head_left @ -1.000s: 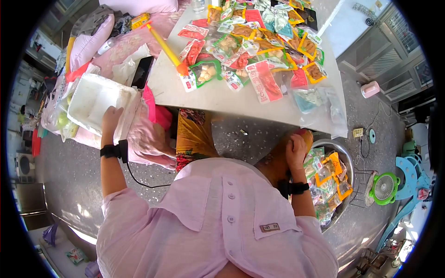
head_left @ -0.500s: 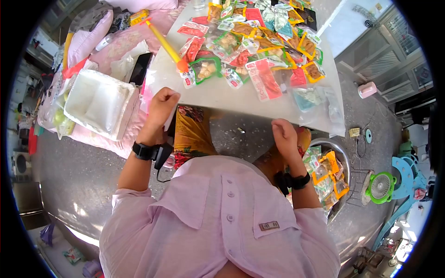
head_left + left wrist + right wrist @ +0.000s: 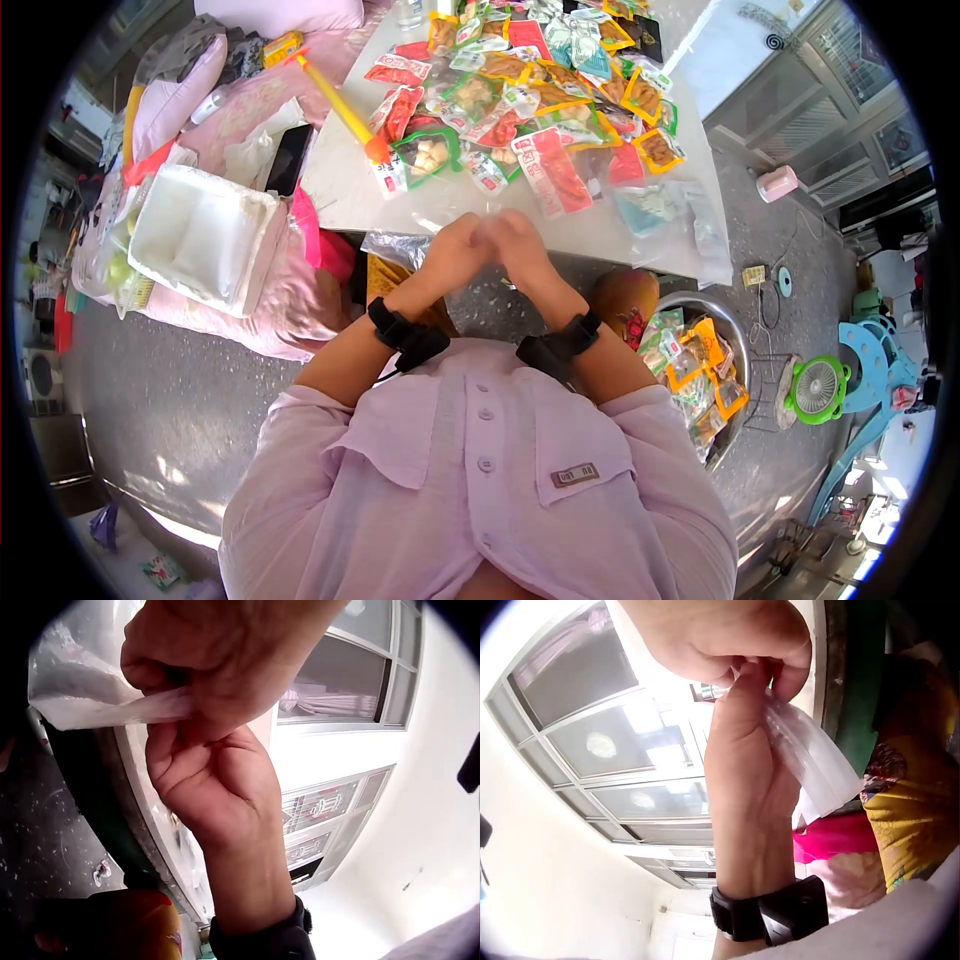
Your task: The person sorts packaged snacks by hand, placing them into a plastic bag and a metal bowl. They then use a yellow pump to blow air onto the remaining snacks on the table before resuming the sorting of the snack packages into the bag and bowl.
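Note:
My left hand (image 3: 458,258) and right hand (image 3: 522,258) meet at the table's near edge, fingertips together. Both pinch a clear plastic bag (image 3: 392,248), which trails to the left below the table edge in the head view. In the left wrist view the bag (image 3: 82,701) comes out as a gathered strip from between the fingers. The right wrist view has the bag (image 3: 817,765) hanging from the pinched fingers as a flattened, translucent band. Beyond the hands lies a red-and-pink food packet (image 3: 552,172) among many sealed snack packets (image 3: 480,95).
The white table (image 3: 345,190) also bears a yellow stick with orange ends (image 3: 340,105) and clear bags (image 3: 660,210). To the left, a white foam box (image 3: 200,235) and a phone (image 3: 288,160) rest on pink bedding. A metal basin (image 3: 742,400) of packets stands right.
My left hand has come from the foam box to the table edge, bringing a clear plastic bag. My right hand has risen from the knee and joined it. The view has shifted slightly.

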The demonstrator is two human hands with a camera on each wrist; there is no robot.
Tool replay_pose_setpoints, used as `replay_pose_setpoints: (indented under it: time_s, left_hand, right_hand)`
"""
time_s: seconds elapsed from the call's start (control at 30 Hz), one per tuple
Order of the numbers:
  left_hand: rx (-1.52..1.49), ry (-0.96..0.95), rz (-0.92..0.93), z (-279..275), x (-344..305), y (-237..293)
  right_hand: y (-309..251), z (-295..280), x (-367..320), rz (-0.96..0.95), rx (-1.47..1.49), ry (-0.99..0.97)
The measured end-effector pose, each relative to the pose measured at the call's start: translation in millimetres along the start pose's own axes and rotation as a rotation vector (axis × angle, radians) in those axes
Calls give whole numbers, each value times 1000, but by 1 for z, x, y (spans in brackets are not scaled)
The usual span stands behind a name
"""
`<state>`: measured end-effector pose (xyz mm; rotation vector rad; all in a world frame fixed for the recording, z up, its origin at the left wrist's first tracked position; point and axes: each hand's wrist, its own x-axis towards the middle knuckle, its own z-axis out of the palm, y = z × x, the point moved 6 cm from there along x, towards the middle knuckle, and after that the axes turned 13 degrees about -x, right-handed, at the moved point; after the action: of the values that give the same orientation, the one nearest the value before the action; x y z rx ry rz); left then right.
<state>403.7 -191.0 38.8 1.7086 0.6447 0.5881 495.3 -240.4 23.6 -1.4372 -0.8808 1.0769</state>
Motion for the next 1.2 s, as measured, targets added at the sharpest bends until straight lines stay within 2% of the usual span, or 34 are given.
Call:
replay_pose_setpoints:
  time_s: [0.1, 0.23, 0.3, 0.33, 0.37, 0.4, 0.47, 0.5, 0.63, 0.73, 0.83, 0.93, 1.03, 1.2]
  left_hand:
    - [-146, -37, -87, -1, -4, 14]
    - [-354, 30, -194, -12, -2, 2]
    - [-394, 176, -14, -25, 5, 2]
    - [-414, 250, 76, -30, 5, 4]
    - [-122, 283, 197, -32, 5, 12]
    - [36, 273, 241, -28, 4, 21]
    - [355, 251, 325, -17, 1, 33]
    - [386, 233, 306, -14, 3, 30]
    - [487, 172, 191, 1, 11, 9]
    - [521, 154, 155, 8, 18, 2]
    - [524, 146, 141, 10, 20, 3]
    - [490, 156, 158, 8, 17, 6]
    - [487, 128, 160, 8, 17, 10]
    - [522, 108, 139, 12, 17, 12]
  right_hand:
    - [-9, -1, -6, 119, 280, 25]
    - [-17, -1, -3, 110, 277, 9]
    - [-18, -3, 2, 112, 211, -7]
    - [-21, -9, 5, 25, -42, 38]
    - [-20, -14, 8, -61, -295, 82]
    - [-25, -18, 9, -148, -549, 124]
    - [-41, -27, 1, -414, -749, 295]
    - [-50, -32, -4, -549, -847, 381]
    - [-69, -64, 2, -713, -1197, 556]
    - [-54, -74, 17, -425, -1397, 550]
    - [-51, -67, 18, -474, -1511, 682]
    - [-36, -67, 29, -408, -1615, 667]
    - [-34, -67, 30, -440, -1675, 640]
    - [-57, -80, 22, -274, -1543, 519]
